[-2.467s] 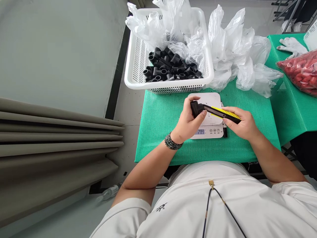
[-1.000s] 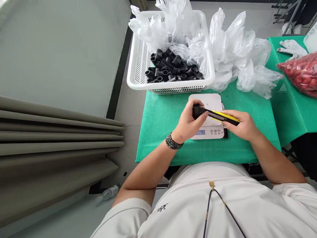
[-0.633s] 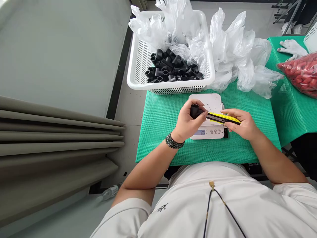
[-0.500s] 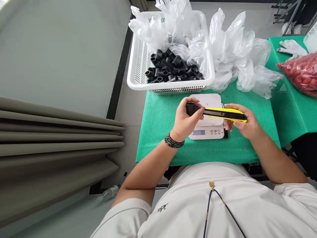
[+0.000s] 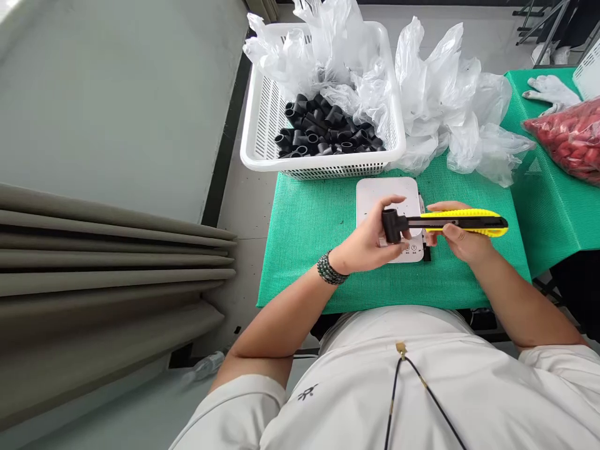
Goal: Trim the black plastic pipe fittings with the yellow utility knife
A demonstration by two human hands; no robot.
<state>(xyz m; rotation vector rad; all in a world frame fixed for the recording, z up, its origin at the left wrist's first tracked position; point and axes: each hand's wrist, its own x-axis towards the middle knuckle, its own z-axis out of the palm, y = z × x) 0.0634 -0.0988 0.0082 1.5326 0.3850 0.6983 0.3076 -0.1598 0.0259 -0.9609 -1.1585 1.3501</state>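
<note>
Well, the black pipe fitting [image 5: 392,225] sits at frame centre, pinched in the left hand [image 5: 365,242] above the white scale [image 5: 387,195], touching the front of the yellow utility knife [image 5: 464,221] clenched in the right hand [image 5: 462,241]. Should the fitting twist, the knife could slip onto the left fingers.

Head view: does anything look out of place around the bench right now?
A clear plastic bottle lies on its side on the floor by the grey curtain, apart from the work area, so it looks dropped or forgotten.
</note>
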